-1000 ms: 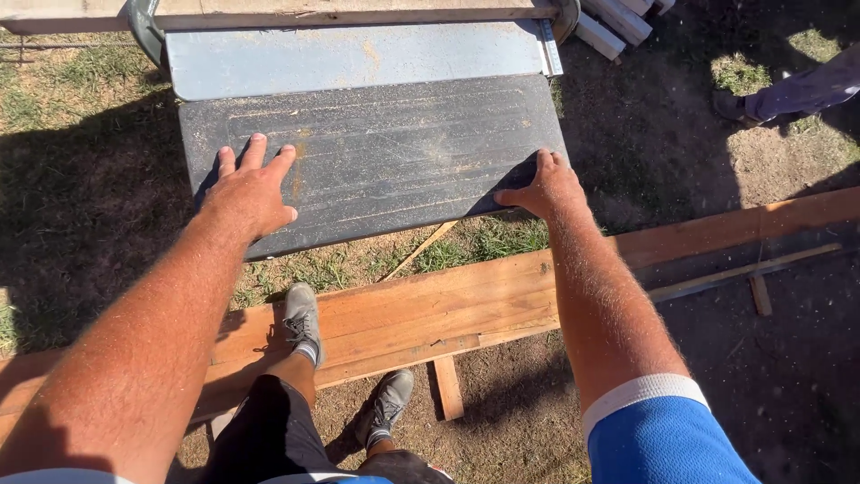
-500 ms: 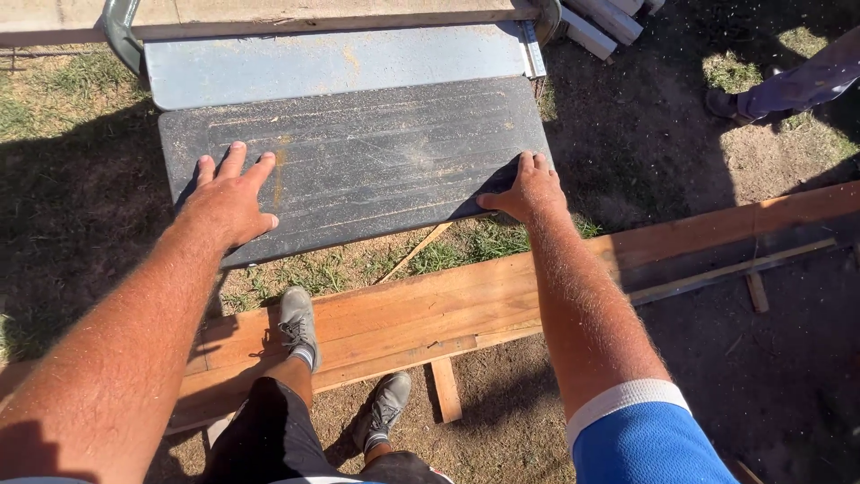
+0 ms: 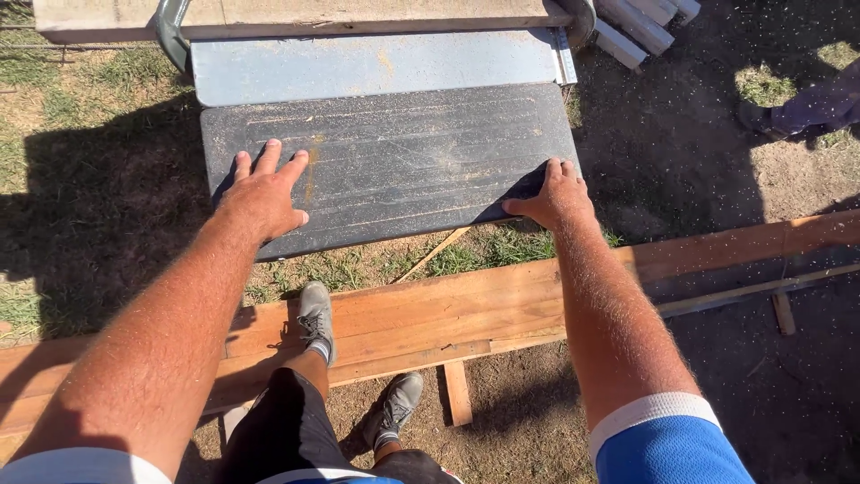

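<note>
A dark, scratched flat panel dusted with sawdust lies in front of me, joined at its far edge to a lighter grey metal strip. My left hand rests flat on the panel's near left part, fingers spread. On the near right corner, my right hand curls its fingers over the panel's edge. Both arms reach forward over a long wooden plank.
My grey shoes stand on and beside the plank, on grass and bare dirt. A pale board and a curved metal part lie beyond the panel. White posts sit top right. Another person's leg and shoe show at right.
The view has shifted a little between frames. Both hands stay on the panel, the left flat and the right on the near right corner.
</note>
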